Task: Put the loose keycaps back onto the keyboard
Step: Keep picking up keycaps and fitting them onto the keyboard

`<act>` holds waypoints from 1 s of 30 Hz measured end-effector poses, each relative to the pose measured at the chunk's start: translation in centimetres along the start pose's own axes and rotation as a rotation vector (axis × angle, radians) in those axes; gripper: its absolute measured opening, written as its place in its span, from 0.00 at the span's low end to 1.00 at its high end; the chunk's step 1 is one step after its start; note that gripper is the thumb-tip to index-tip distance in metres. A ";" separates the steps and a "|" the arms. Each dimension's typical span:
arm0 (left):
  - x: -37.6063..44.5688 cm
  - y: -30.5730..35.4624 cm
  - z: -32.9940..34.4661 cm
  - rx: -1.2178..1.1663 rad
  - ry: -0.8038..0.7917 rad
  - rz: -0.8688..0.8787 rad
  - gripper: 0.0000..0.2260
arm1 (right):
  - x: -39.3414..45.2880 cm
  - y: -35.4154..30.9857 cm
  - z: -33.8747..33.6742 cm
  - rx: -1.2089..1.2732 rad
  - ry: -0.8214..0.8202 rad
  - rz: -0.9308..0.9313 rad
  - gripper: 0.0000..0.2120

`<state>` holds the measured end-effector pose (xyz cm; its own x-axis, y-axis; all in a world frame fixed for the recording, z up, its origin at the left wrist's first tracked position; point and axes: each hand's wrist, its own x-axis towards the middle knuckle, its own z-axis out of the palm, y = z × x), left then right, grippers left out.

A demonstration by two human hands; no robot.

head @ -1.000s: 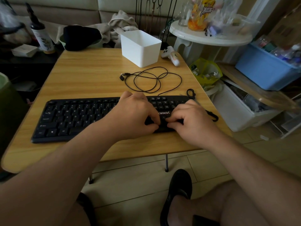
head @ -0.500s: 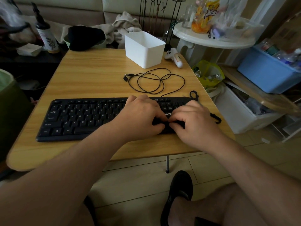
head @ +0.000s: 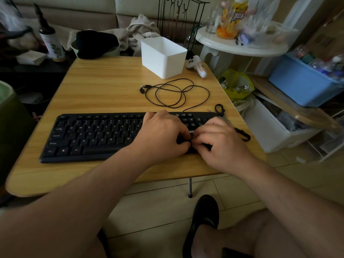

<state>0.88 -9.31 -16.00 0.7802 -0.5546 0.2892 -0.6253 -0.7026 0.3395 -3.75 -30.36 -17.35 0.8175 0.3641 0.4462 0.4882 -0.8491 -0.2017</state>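
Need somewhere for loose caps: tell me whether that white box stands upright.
Upright: the white rectangular plastic box stands on its base on the wooden table, open top upward.

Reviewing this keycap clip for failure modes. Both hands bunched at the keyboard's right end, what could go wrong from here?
1. Both hands, left hand and right hand, hide the spot they work on, so a crooked keycap could go unnoticed on the keyboard.
2. The scissors lie right beside the right hand; a sideways move could knock them off the table.
3. That table edge is close, so a dropped cap may fall to the floor.
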 end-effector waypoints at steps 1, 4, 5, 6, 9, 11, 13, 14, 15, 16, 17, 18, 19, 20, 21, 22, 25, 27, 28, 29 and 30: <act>-0.1 0.1 0.1 -0.001 0.005 -0.008 0.08 | -0.2 0.2 0.2 0.010 0.012 -0.013 0.05; -0.2 0.3 0.5 0.002 0.037 -0.023 0.08 | -0.6 0.4 0.6 -0.012 0.058 -0.020 0.05; -0.3 0.4 0.6 0.009 0.048 -0.026 0.09 | -0.6 0.5 0.7 -0.025 0.074 -0.023 0.05; -0.3 0.4 0.6 0.018 0.054 -0.030 0.09 | -0.7 0.5 0.7 -0.034 0.086 -0.030 0.05; -0.2 0.5 0.7 0.027 0.052 -0.040 0.10 | -0.6 0.6 0.7 -0.052 0.098 -0.068 0.05; -0.2 0.5 0.8 0.020 0.051 -0.046 0.12 | -0.6 0.6 0.6 -0.060 0.103 -0.089 0.05; -0.3 0.5 0.9 0.016 0.050 -0.047 0.13 | -0.6 0.6 0.6 -0.055 0.105 -0.104 0.04; -0.3 0.5 1.0 0.022 0.051 -0.042 0.13 | -0.6 0.6 0.6 -0.050 0.098 -0.111 0.04; -0.3 0.5 1.0 0.032 0.056 -0.036 0.12 | -0.6 0.7 0.5 -0.045 0.087 -0.117 0.04; -0.3 0.5 1.0 0.042 0.062 -0.032 0.11 | -0.6 0.7 0.5 -0.037 0.074 -0.119 0.04; -0.4 0.5 1.0 0.050 0.066 -0.032 0.11 | -0.6 0.7 0.5 -0.021 0.065 -0.111 0.04; -0.3 0.5 0.9 0.053 0.066 -0.036 0.10 | -0.6 0.7 0.4 0.003 0.060 -0.087 0.04; -0.3 0.5 0.8 0.051 0.061 -0.043 0.10 | -0.6 0.6 0.4 0.030 0.057 -0.047 0.04; -0.3 0.5 0.7 0.042 0.053 -0.051 0.09 | -0.5 0.5 0.3 0.050 0.053 0.000 0.05; -0.2 0.4 0.6 0.030 0.040 -0.055 0.09 | -0.4 0.3 0.2 0.057 0.044 0.035 0.06; -0.2 0.3 0.4 0.020 0.024 -0.056 0.09 | -0.3 0.2 0.1 0.052 0.027 0.048 0.07; -0.1 -0.2 -0.5 0.018 -0.053 -0.038 0.12 | 0.0 0.1 -0.2 0.030 -0.030 -0.013 0.07; -0.1 -0.7 -1.0 0.023 -0.092 -0.029 0.13 | -0.1 0.2 -0.3 0.023 -0.036 -0.045 0.07; -0.1 -1.0 -1.3 0.023 -0.101 -0.026 0.14 | -0.1 0.2 -0.3 0.025 -0.036 -0.045 0.07; -0.1 -1.2 -1.5 0.022 -0.107 -0.024 0.14 | -0.2 0.2 -0.3 0.027 -0.035 -0.040 0.06; -0.1 -1.4 -1.6 0.022 -0.111 -0.024 0.15 | -0.3 0.2 -0.2 0.029 -0.036 -0.033 0.06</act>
<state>1.62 -7.53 -15.06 0.7928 -0.5824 0.1796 -0.6066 -0.7254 0.3255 -3.94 -30.67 -17.31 0.8111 0.4058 0.4213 0.5233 -0.8251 -0.2128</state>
